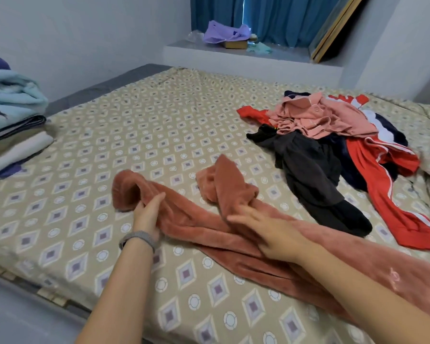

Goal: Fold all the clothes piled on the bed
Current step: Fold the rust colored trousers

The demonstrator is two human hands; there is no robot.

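Note:
A long rust-pink fleece garment (199,227) lies stretched across the patterned bed sheet (144,125), bunched at its far ends. My left hand (148,214) grips the fleece near its curled left end, thumb on top. Blurred by motion, my right hand (266,232) lies on the middle of the fleece with its fingers extended. A pile of unfolded clothes (333,145) sits at the right: pink shirt on top, dark grey trousers, red-and-white track wear, navy pieces.
A stack of folded blankets and sheets (13,120) rests at the bed's left edge. Behind the bed a white ledge (253,58) carries a purple bag (224,33) and small items, with blue curtains and a leaning frame (338,26).

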